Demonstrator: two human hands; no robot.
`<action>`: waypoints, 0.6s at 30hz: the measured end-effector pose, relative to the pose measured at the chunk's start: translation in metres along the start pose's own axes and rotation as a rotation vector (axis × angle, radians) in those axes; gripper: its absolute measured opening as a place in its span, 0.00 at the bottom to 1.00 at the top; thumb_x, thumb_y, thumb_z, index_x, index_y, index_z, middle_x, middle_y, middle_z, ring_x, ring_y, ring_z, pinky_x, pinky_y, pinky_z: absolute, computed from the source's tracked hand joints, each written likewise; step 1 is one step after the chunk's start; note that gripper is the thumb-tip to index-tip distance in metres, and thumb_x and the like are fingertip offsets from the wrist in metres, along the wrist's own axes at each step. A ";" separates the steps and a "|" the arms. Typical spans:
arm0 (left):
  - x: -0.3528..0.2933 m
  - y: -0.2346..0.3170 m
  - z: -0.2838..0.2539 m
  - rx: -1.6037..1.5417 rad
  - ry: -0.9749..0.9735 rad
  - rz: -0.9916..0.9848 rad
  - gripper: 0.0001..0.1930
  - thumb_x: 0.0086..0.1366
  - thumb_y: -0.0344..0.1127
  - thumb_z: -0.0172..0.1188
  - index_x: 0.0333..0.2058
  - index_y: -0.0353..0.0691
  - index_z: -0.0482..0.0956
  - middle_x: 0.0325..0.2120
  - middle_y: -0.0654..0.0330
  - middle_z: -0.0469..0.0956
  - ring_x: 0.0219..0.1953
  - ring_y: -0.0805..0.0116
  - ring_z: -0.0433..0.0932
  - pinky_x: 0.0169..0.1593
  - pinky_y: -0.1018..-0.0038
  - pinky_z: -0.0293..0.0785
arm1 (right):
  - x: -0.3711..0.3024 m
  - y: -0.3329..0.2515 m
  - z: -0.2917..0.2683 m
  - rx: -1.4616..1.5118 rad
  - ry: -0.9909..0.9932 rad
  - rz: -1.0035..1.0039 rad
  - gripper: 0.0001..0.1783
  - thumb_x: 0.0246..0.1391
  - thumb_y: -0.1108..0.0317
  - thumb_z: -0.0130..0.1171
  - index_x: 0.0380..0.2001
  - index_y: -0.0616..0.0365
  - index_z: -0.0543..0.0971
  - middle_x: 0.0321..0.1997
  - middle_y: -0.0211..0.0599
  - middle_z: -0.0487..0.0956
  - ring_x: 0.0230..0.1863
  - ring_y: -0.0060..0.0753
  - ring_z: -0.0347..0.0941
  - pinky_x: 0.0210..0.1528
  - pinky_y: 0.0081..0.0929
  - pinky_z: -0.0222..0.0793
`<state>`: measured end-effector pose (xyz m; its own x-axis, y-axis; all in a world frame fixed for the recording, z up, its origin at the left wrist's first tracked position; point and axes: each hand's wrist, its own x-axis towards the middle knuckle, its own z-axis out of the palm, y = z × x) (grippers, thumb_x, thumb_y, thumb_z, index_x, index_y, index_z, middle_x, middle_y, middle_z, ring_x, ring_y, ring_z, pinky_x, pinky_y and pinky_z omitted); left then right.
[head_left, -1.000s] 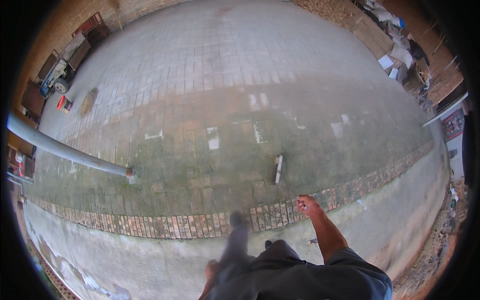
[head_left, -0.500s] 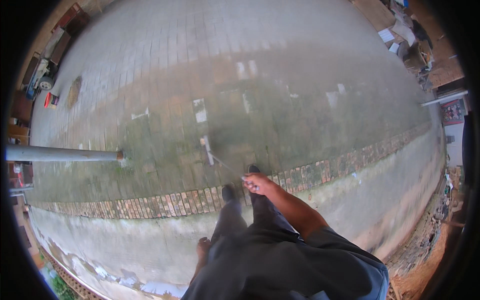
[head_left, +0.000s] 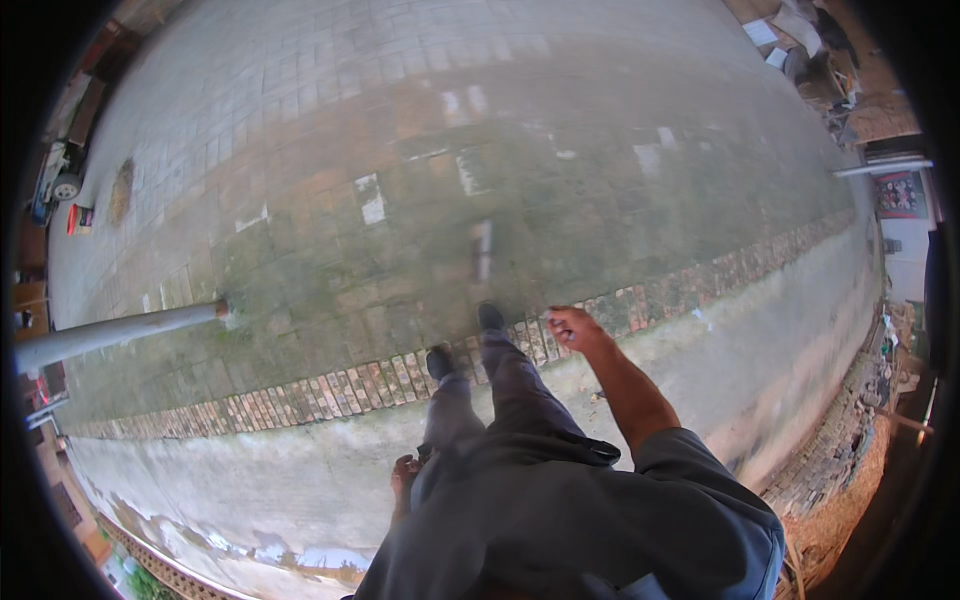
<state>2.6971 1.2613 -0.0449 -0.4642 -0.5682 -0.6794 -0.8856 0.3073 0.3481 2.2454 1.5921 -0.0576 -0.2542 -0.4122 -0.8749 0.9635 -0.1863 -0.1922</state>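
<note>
My right hand is closed in front of me above the brick strip, at the grip end of a thin-handled tool. The tool's narrow pale head is smeared by motion over the mossy paving, ahead of my dark shoes. Its thin handle hardly shows now. My left hand hangs low beside my left thigh with curled fingers, next to something small and dark. What it holds, if anything, I cannot make out.
A strip of upright bricks edges the paving by a pale concrete band. To the left a grey pole rises. Farther off stand a red bucket and a wheeled cart. Piled clutter lies far right.
My right hand has moved right and slightly away from me, and the tool's head has swung right. My left hand has shifted slightly up in view. The whole view has turned somewhat.
</note>
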 end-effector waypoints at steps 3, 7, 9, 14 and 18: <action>0.000 0.007 -0.010 -0.022 -0.009 0.015 0.21 0.54 0.49 0.56 0.44 0.47 0.70 0.32 0.53 0.77 0.37 0.53 0.76 0.40 0.61 0.70 | -0.025 -0.022 -0.024 0.099 0.145 -0.097 0.03 0.50 0.71 0.52 0.28 0.52 0.68 0.22 0.30 0.68 0.16 0.16 0.57 0.13 0.13 0.49; 0.003 0.022 -0.016 0.034 -0.010 0.016 0.22 0.54 0.50 0.55 0.44 0.45 0.70 0.32 0.53 0.77 0.37 0.53 0.76 0.41 0.61 0.70 | -0.042 -0.028 -0.026 0.128 0.209 -0.237 0.03 0.50 0.71 0.51 0.28 0.51 0.68 0.22 0.30 0.68 0.16 0.16 0.58 0.13 0.13 0.50; 0.012 -0.005 -0.007 -0.147 -0.026 0.029 0.22 0.54 0.50 0.55 0.44 0.45 0.71 0.32 0.53 0.77 0.37 0.53 0.76 0.41 0.61 0.70 | -0.043 -0.026 -0.015 0.032 0.129 -0.299 0.03 0.49 0.72 0.51 0.26 0.52 0.68 0.21 0.29 0.68 0.16 0.16 0.58 0.13 0.13 0.51; 0.009 0.015 -0.012 -0.085 -0.018 0.067 0.20 0.53 0.49 0.55 0.43 0.45 0.71 0.32 0.53 0.77 0.38 0.55 0.76 0.41 0.62 0.70 | -0.021 -0.009 0.031 0.050 0.004 -0.144 0.04 0.48 0.73 0.51 0.24 0.52 0.67 0.20 0.30 0.66 0.15 0.15 0.57 0.13 0.12 0.50; 0.005 0.004 -0.007 -0.056 0.019 0.066 0.20 0.53 0.46 0.58 0.43 0.46 0.71 0.31 0.55 0.77 0.36 0.57 0.76 0.40 0.65 0.71 | 0.013 0.016 0.101 0.018 -0.159 0.024 0.04 0.48 0.74 0.50 0.26 0.52 0.67 0.20 0.32 0.66 0.15 0.16 0.57 0.11 0.14 0.49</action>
<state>2.6906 1.2545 -0.0427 -0.5212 -0.5625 -0.6418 -0.8521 0.3020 0.4274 2.2489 1.4943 -0.0269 -0.2427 -0.5521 -0.7977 0.9682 -0.1900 -0.1630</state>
